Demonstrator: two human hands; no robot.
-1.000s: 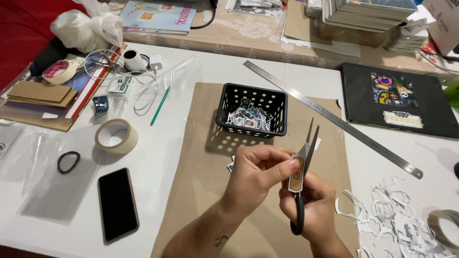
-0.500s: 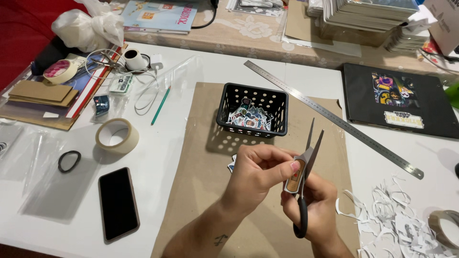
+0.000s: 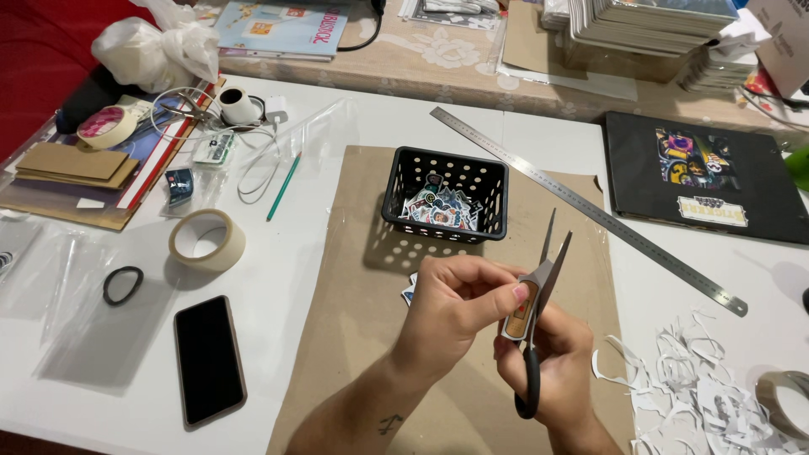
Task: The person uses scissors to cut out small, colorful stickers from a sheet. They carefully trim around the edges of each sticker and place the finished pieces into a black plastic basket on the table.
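Note:
My left hand (image 3: 459,307) pinches a small printed sticker (image 3: 521,318) between thumb and fingers, held upright over the brown cardboard sheet (image 3: 354,337). My right hand (image 3: 552,362) grips black-handled scissors (image 3: 539,286); the blades point up and stand slightly apart against the sticker's right edge. Just beyond my hands sits a black perforated basket (image 3: 447,195) with several cut-out stickers in it. Another sticker piece (image 3: 409,291) lies on the cardboard, partly hidden by my left hand.
A long steel ruler (image 3: 590,215) lies diagonally at the right. White paper scraps (image 3: 699,379) pile at the lower right by a tape roll (image 3: 779,403). At the left are a black phone (image 3: 208,358), masking tape roll (image 3: 206,239), hair tie (image 3: 123,285), green pencil (image 3: 283,187). A black folder (image 3: 699,177) lies at the far right.
The scissors have shifted a little lower and to the right along the sticker, and the blades have opened slightly. My left hand has turned the sticker a bit.

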